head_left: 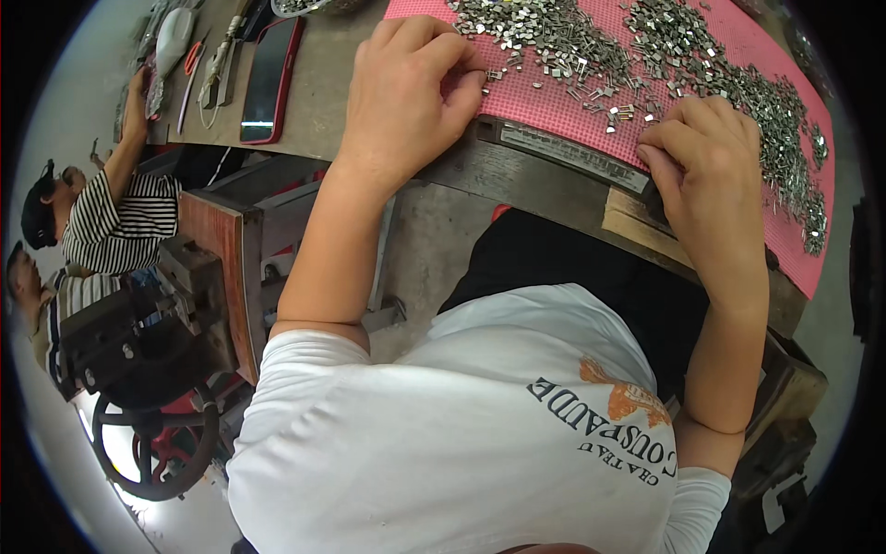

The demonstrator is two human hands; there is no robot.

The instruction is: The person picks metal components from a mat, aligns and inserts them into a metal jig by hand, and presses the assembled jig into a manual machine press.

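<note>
A pink textured mat (546, 102) lies at the table's far side, with many small silvery metal pieces (591, 57) strewn over it. Along its near edge runs a long dark metal bar (572, 157) with a narrow row of small parts set into its face. My left hand (406, 97) rests at the bar's left end, fingers curled in and thumb close to the forefinger; whatever is between them is hidden. At the bar's right end, my right hand (709, 162) is closed in a pinch beside the loose pieces. Its fingertips hide what they hold, if anything.
To the left on the table lie a phone in a red case (272, 81), orange-handled scissors (192, 61) and a white bottle-like object (173, 39). A wooden block (646, 226) sits below the bar. Machinery with a handwheel (155, 441) and two people in striped shirts (120, 217) are further left.
</note>
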